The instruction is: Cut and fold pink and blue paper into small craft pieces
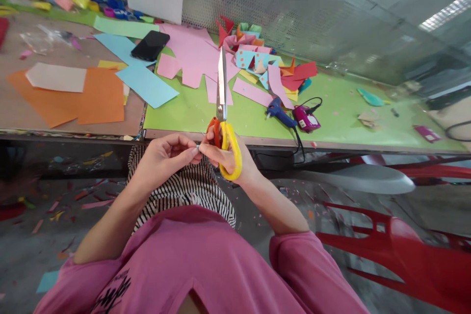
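Scissors [231, 152] with yellow and orange handles hang on my right hand [235, 159], blades closed and pointing away from me over the table. My left hand [165, 159] is closed, its thumb and forefinger pinched together just beside my right fingertips. Between the two hands shows a tiny light-blue bit, perhaps paper [197, 146]; it is too small to make out well. Both hands are above my lap, just in front of the table's near edge. Beyond the blades lies a large cut pink sheet [193, 51].
Orange paper [101, 95], a light-blue strip [147, 87] and a black phone [150, 45] lie to the left. Right of the scissors are a blue glue gun [281, 113] with a cord and a magenta box [306, 118]. A red chair [408, 250] stands at right.
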`<state>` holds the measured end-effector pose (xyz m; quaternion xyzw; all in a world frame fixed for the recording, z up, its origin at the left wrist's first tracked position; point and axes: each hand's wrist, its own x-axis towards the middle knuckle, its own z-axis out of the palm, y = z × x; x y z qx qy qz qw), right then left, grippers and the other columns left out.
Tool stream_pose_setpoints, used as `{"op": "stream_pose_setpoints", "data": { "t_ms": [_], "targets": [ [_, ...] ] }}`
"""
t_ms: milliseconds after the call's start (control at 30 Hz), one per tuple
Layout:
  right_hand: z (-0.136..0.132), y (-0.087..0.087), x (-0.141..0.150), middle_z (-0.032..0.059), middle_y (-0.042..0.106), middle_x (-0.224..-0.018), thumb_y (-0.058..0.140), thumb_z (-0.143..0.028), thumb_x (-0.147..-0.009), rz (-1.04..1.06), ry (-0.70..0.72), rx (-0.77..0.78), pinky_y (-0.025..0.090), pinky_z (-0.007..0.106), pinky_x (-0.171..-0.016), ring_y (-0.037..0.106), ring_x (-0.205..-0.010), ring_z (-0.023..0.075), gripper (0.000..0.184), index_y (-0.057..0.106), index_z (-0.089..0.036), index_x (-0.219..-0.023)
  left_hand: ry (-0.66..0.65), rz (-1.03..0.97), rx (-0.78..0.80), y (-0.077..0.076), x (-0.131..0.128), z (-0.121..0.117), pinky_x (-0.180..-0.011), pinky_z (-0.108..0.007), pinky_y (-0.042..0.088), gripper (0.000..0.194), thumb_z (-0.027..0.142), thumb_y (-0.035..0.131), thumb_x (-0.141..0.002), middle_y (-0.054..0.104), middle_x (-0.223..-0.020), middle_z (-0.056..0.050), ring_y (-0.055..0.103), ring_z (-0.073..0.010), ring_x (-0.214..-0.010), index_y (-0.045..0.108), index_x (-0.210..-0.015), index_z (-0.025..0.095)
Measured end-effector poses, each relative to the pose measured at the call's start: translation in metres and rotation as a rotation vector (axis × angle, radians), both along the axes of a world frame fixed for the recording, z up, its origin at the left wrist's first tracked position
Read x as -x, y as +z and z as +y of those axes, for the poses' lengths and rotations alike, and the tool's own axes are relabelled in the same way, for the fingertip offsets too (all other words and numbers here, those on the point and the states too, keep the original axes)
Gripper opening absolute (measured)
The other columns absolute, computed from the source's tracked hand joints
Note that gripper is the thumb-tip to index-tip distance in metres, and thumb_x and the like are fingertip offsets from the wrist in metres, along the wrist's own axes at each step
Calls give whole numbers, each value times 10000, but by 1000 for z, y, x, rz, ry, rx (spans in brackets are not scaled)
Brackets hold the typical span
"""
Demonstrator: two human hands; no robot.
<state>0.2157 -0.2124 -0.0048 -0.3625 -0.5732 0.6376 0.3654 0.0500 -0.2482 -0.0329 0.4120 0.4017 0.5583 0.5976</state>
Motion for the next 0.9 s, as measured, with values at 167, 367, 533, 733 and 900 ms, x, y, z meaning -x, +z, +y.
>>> {"op": "stream_pose_setpoints", "data": {
  "t_ms": [167, 367, 533, 733, 900],
  "targets": [
    [1, -5, -16, -76, 463, -745, 735, -651, -796, -131, -14, -97, 322, 243, -462, 396, -520, 51, 516, 454, -235, -917, 76, -108, 76, 1, -3, 3, -517, -164, 547, 186, 298, 833, -737, 739, -627, -13, 697, -113, -541, 686, -718, 186],
    [-17, -22, -34, -53, 459, -765, 598, -900, -705, -317, 148, -113, 358, 263, -537, 402, -599, 88, 735, 484, -220, -961, 248, -213, 24, 7, -8, 8, -504, -149, 513, 188, 267, 798, -707, 672, -583, 35, 617, -70, -491, 625, -685, 198],
    [-33, -25, -30, -31, 496, -791, 548, -959, -665, -452, 178, -100, 337, 263, -555, 386, -643, 107, 807, 484, -215, -971, 313, -191, -39, 8, -12, 9, -506, -159, 514, 178, 259, 771, -715, 644, -587, 42, 586, -66, -487, 604, -691, 202],
    [-31, -25, -27, -36, 493, -774, 536, -979, -642, -494, 181, -120, 324, 267, -571, 387, -642, 107, 825, 481, -213, -943, 363, -175, -67, 5, -16, 9, -497, -146, 516, 151, 228, 746, -739, 629, -588, 44, 594, -66, -519, 604, -695, 202],
    [-32, -25, -26, -30, 508, -779, 522, -974, -665, -487, 186, -130, 323, 275, -584, 404, -653, 116, 810, 485, -212, -937, 359, -104, -71, 2, -16, 9, -490, -149, 509, 153, 240, 721, -777, 607, -595, 52, 575, -63, -505, 579, -727, 212]
  ]
}}
